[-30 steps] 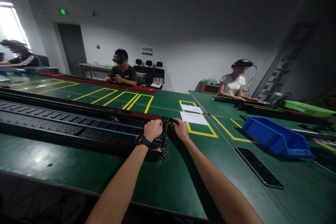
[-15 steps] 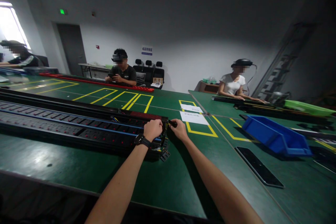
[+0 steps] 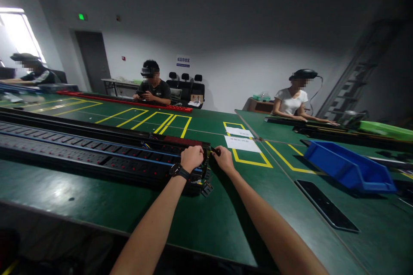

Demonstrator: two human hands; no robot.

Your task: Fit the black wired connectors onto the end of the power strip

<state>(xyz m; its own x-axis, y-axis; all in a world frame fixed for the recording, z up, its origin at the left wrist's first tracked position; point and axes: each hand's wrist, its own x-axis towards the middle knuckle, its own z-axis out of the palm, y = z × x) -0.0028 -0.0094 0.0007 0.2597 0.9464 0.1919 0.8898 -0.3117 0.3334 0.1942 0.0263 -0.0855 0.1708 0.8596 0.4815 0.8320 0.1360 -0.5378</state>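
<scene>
Across the left side of the green table lies a long black power strip housing [image 3: 129, 164], with rows of sockets, red marks and blue lines along it. My left hand [image 3: 192, 157] is closed at the right end of this housing, its fingertips curled out of sight over the end. Just right of it, my right hand [image 3: 225, 160] pinches a small dark piece [image 3: 215, 151] against the same end; its exact kind is too small to tell. Below my left hand, a dark slotted bracket [image 3: 207, 188] sticks out from the housing, with colored wires near it.
White paper sheets [image 3: 242, 143] lie beyond my right hand. To the right are a blue bin [image 3: 348, 167] and a black flat panel [image 3: 325, 206]. A red rail [image 3: 129, 101] runs along the far edge. A co-worker [image 3: 154, 86] sits opposite; others are at left and right.
The view has shifted slightly, so most things sit a little farther right. Both hands stay at the housing's end, with hardly any change in their grip.
</scene>
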